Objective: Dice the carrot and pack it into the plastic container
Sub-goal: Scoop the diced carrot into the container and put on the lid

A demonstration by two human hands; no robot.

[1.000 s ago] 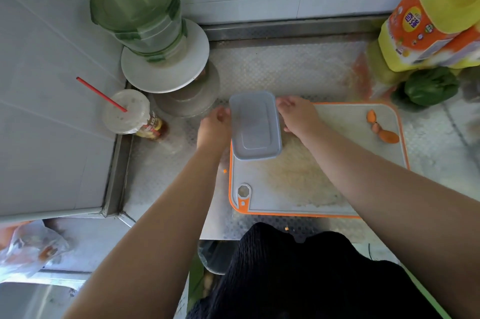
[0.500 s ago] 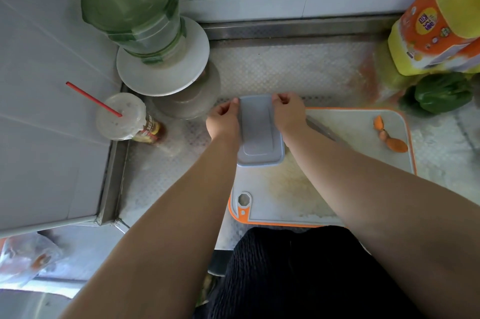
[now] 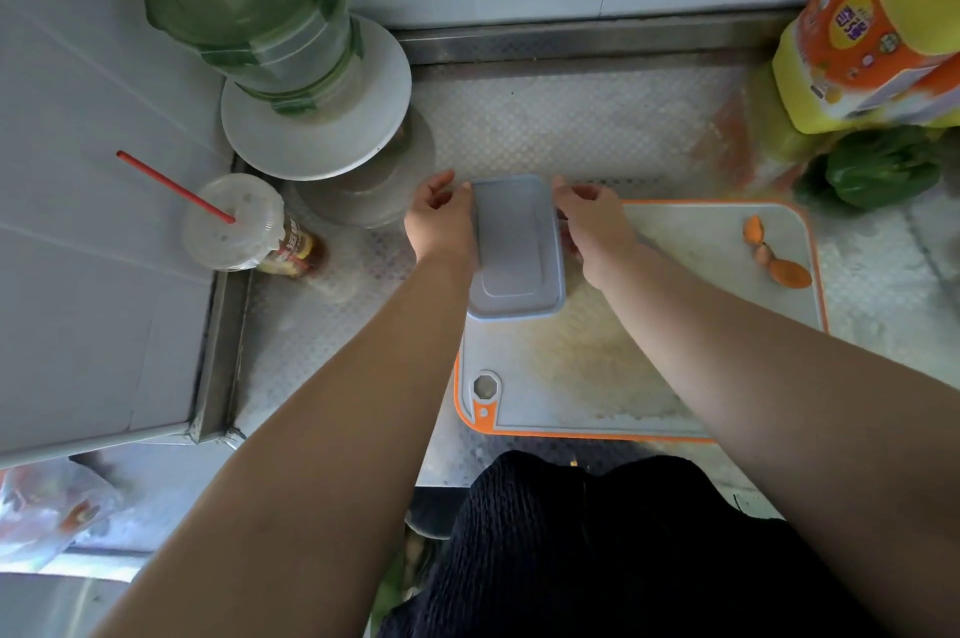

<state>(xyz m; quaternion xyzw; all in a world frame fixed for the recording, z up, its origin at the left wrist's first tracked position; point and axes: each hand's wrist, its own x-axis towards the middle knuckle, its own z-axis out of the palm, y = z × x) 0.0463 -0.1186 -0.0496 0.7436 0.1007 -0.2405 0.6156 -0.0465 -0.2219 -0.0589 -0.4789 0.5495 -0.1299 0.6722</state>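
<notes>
Left hand [image 3: 441,227] and right hand [image 3: 597,232] flank the plastic container [image 3: 517,248], one on each long side. Fingers and thumbs of both are curled onto the rim of its lid, apparently pressing the lid home or gripping the box to lift it; which of the two cannot be told.

The container sits at the far left corner of the cutting board [image 3: 649,325], lid on, contents hidden. No diced carrot shows loose on the board, only a pale stain at its middle. Judgement: dicing and packing look complete, and sealing is the step in hand. Carrot offcuts [image 3: 774,253] lie near the board's far right corner, well apart from the container; they read as trimmed ends, not stock awaiting the knife.

The board lies on a metal surface [image 3: 571,118]. At the surface's far left corner stand a green jar [image 3: 249,14] on a white plate [image 3: 317,138] and a lidded cup [image 3: 234,222] with a red straw. A yellow bottle [image 3: 872,29] and green vegetable [image 3: 883,170] occupy the far right corner. Nothing obstructs the hands.
</notes>
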